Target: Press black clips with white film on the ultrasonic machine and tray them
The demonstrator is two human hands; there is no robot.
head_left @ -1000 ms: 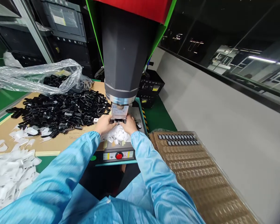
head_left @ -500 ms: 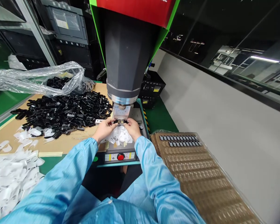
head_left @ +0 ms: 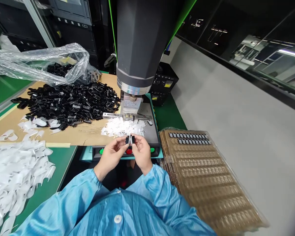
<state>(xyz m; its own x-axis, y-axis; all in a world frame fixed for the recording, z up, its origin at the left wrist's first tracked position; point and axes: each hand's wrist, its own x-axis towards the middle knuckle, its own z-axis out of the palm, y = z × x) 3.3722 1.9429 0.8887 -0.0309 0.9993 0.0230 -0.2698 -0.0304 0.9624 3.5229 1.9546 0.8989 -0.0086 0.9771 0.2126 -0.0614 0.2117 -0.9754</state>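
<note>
Close together in front of the machine, my left hand point(head_left: 111, 155) and my right hand point(head_left: 142, 154) each pinch a small black plastic part. The left black part point(head_left: 127, 140) and the right black part point(head_left: 132, 140) are side by side, with a thin pale strip visible between them. Whether they touch or are joined I cannot tell. Just beyond my fingertips lies a heap of white plastic pieces point(head_left: 123, 126) on the machine's base. Behind it stands a metal fixture point(head_left: 129, 116), under the clear block of the dark machine head point(head_left: 137, 42).
Many black parts point(head_left: 71, 105) are piled on the cardboard at left, near a clear plastic bag point(head_left: 39, 70). White pieces point(head_left: 14, 177) cover the left table. On the right, stacked brown trays point(head_left: 206, 170) carry two rows of parts. Red and green buttons line the base's front.
Both hands have drawn back from the fixture toward my body, bringing the small black parts with them. The fixture is now uncovered. The camera view has tipped downward.
</note>
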